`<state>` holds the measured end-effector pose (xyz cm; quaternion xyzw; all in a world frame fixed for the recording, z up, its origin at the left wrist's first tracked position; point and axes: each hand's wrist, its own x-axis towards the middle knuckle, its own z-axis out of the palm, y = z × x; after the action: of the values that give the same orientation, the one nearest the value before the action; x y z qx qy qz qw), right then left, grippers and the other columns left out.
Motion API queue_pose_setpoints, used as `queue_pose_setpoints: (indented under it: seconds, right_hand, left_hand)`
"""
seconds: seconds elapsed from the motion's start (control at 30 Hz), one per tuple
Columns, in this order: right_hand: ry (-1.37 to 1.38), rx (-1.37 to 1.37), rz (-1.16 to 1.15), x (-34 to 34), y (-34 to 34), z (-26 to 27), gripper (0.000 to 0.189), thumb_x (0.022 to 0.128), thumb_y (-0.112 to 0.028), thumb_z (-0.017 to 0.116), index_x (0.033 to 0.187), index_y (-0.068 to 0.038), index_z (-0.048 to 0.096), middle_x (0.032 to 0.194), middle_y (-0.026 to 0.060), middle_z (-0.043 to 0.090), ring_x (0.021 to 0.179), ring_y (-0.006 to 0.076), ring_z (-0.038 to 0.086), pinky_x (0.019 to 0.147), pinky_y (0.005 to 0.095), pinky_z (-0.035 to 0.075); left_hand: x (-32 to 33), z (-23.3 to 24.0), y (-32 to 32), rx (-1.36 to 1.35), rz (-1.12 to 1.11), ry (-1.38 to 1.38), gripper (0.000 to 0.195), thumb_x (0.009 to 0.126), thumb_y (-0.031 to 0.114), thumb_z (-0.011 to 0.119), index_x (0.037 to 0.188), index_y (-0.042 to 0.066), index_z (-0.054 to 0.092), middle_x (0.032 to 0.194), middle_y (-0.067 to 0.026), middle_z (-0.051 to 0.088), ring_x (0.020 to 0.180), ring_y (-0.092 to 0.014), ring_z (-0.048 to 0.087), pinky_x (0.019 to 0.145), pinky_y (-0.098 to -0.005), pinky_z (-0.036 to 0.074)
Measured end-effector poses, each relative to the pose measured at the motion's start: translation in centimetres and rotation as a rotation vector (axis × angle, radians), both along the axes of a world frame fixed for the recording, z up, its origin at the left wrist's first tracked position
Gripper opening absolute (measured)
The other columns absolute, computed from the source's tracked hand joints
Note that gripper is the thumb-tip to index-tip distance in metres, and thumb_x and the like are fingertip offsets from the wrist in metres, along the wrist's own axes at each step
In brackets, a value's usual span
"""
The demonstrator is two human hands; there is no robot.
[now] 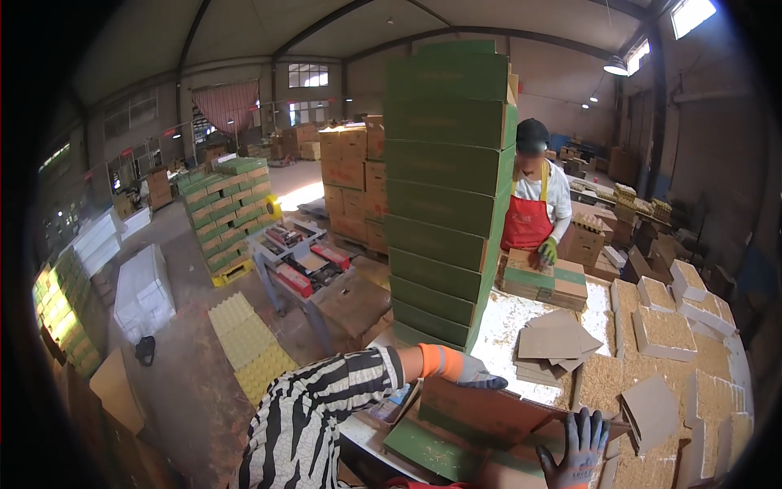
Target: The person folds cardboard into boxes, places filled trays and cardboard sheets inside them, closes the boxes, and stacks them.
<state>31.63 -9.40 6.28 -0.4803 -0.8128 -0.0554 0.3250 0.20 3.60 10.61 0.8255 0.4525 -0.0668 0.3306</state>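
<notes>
A green and brown cardboard carton with raised flaps or walls lies in front of me on the table. My left hand, in a grey glove with an orange cuff, grips the carton's far upper edge. At the carton's right end, my right hand is gloved too, its fingers spread and its palm against the board. Flat cardboard sheets lie fanned out beyond the carton, and more sheets rest right of my right hand. Just past my left hand rises a tall stack of green cartons.
Across the table a person in a red apron has a gloved hand on flattened cartons. White blocks with tan granular tops cover the table's right. To the left stand a carton-sealing machine, yellow egg trays and a loaded pallet.
</notes>
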Motion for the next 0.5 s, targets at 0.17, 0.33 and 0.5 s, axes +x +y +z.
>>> queue_pose_setpoints:
  seconds: [0.17, 0.33, 0.5]
  right_hand:
    - [0.114, 0.03, 0.086, 0.6, -1.6, -0.7, 0.053, 0.072, -0.027, 0.081, 0.117, -0.008, 0.058, 0.138, 0.0215, 0.044, 0.132, 0.0479, 0.033, 0.108, 0.0614, 0.024]
    - [0.25, 0.137, 0.092, 0.2, -2.7, -0.7, 0.045, 0.063, -0.027, 0.088, 0.093, -0.01, 0.059, 0.138, 0.0173, 0.043, 0.133, 0.0482, 0.031, 0.11, 0.0618, 0.022]
    - [0.492, -0.166, 0.248, 4.2, -3.2, -0.6, 0.025, 0.069, -0.005, 0.081, 0.079, -0.007, 0.058, 0.133, 0.0203, 0.049, 0.133, 0.0437, 0.037, 0.107, 0.0499, 0.035]
  left_hand:
    - [-0.5, 0.2, 0.6, -0.21, -0.16, -0.014, 0.067, 0.093, 0.062, 0.044, 0.131, 0.008, 0.056, 0.125, -0.0155, 0.061, 0.107, -0.027, 0.06, 0.093, -0.0362, 0.045]
    - [-0.1, 3.6, -3.0, 0.387, 0.021, 0.001, 0.043, 0.082, 0.032, 0.065, 0.111, 0.002, 0.054, 0.097, -0.0169, 0.065, 0.086, -0.029, 0.064, 0.078, -0.0383, 0.05]
    - [-3.4, 3.1, -4.0, 0.46, 0.548, -0.422, 0.043, 0.076, 0.029, 0.07, 0.101, -0.001, 0.052, 0.089, -0.0169, 0.064, 0.082, -0.027, 0.063, 0.073, -0.0373, 0.05]
